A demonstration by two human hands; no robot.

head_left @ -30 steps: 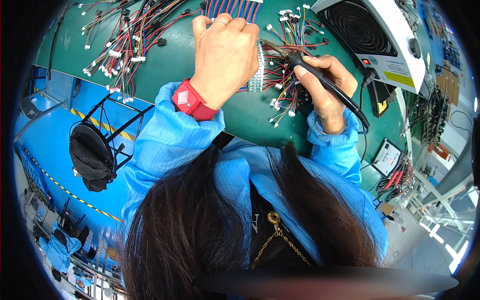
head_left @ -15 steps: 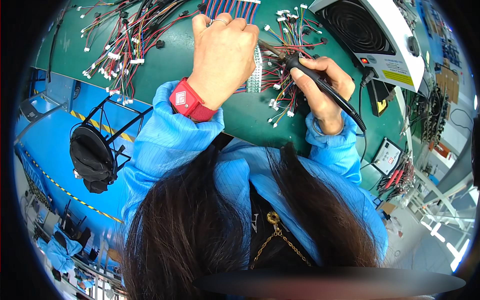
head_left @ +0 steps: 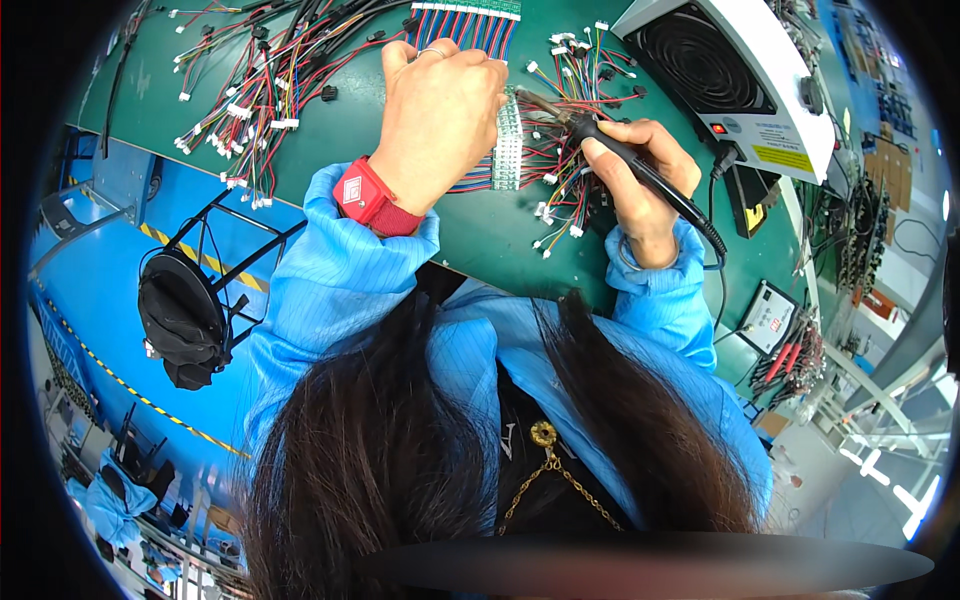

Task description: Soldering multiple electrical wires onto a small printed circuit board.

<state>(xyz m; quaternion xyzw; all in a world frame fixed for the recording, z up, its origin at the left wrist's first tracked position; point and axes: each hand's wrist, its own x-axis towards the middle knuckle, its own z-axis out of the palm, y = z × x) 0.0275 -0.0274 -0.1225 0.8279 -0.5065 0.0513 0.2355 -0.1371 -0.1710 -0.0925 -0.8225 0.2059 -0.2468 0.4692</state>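
— What are the hands doing?
— My right hand [head_left: 640, 185] is clamping a black soldering iron [head_left: 600, 140], tip pointing at the green circuit strip [head_left: 508, 140] on the green surface [head_left: 380, 120].
— And the left?
— My left hand [head_left: 440, 110] is pressing, fingers curled together, on the strip's coloured wires [head_left: 470, 25]; I'm not seeing whether it's gripping.

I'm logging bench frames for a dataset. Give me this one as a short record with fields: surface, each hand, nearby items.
surface: green bench mat
left hand: pressed down on the green strip and its wires, red wrist strap on the wrist
right hand: holds soldering iron, tip pointing at the strip
near the hands: loose wire harnesses, white fan unit
off the bench: black stool to the left
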